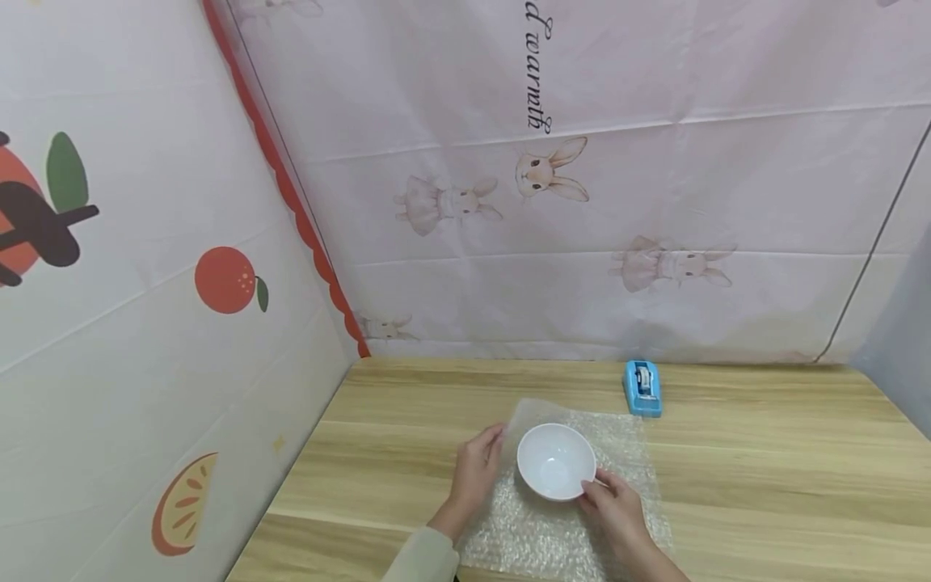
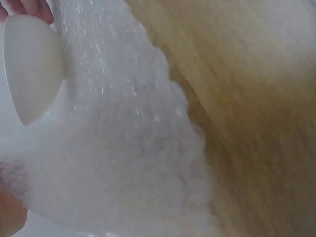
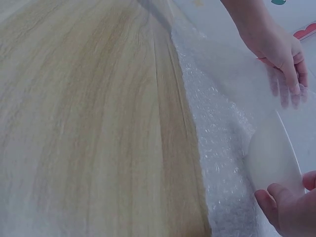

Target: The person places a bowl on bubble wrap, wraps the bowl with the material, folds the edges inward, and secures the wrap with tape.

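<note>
A white bowl (image 1: 556, 462) sits upright near the middle of a sheet of bubble wrap (image 1: 531, 533), its inside facing up. At the bowl's right rim, my right hand (image 1: 614, 509) grips it, thumb at the edge and fingers against the outer side. To the left, my left hand (image 1: 476, 473) pinches the left edge of the bubble wrap, which is lifted there. The right wrist view shows the fingers of that left hand (image 3: 281, 59) behind the clear sheet with the thumb in front. In the left wrist view the bowl (image 2: 32, 69) appears side-on.
A blue tape dispenser (image 1: 643, 390) stands behind the wrap's far right corner. The wooden table (image 1: 771, 477) meets a rabbit-print cloth (image 1: 465, 299) at its back and a fruit-print cloth (image 1: 291, 388) on the left.
</note>
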Demonstrator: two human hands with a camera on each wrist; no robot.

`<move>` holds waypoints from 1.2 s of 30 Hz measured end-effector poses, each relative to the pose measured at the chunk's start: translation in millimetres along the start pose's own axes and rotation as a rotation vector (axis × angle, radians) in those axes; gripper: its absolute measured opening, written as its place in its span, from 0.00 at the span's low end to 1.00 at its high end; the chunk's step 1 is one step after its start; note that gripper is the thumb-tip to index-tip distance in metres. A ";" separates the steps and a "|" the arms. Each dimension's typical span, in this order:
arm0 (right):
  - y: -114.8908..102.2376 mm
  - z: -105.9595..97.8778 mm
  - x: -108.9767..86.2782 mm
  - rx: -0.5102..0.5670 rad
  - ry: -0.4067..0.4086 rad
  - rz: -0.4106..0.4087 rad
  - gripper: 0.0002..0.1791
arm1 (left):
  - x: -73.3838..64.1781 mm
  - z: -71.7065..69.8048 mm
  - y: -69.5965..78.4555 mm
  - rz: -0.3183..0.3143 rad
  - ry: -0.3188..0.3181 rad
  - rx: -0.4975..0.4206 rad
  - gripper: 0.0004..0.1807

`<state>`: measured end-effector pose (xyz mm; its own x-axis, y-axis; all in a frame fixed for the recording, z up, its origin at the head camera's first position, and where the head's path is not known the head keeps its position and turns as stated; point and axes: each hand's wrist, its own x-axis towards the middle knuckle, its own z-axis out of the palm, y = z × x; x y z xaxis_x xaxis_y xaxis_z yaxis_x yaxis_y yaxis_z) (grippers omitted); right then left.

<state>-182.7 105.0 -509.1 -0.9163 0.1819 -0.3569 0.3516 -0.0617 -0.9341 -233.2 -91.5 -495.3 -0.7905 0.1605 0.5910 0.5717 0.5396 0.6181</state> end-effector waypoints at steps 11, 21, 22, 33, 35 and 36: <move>0.4 0.5 -0.4 0.033 -0.003 -0.014 0.30 | -7.1 8.2 10.8 0.078 -0.042 0.117 0.10; 0.8 0.0 0.7 0.026 -0.010 -0.002 0.30 | -13.7 9.5 20.6 0.104 -0.105 0.224 0.13; 0.8 0.2 0.7 0.030 -0.009 -0.004 0.30 | -14.1 9.6 21.0 0.110 -0.108 0.229 0.13; 0.8 2.6 -0.6 0.072 0.017 0.002 0.30 | -19.9 11.6 19.2 0.243 -0.087 0.245 0.14; 0.8 3.3 -1.1 0.082 0.018 0.002 0.30 | -21.6 11.7 19.3 0.260 -0.107 0.268 0.14; 0.8 3.5 -1.3 0.087 0.015 0.000 0.30 | -22.2 11.6 19.5 0.273 -0.115 0.277 0.14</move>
<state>-181.8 101.3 -509.4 -0.9131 0.1962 -0.3575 0.3330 -0.1471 -0.9314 -207.0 -74.9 -502.3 -0.6463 0.4116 0.6426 0.6956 0.6640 0.2742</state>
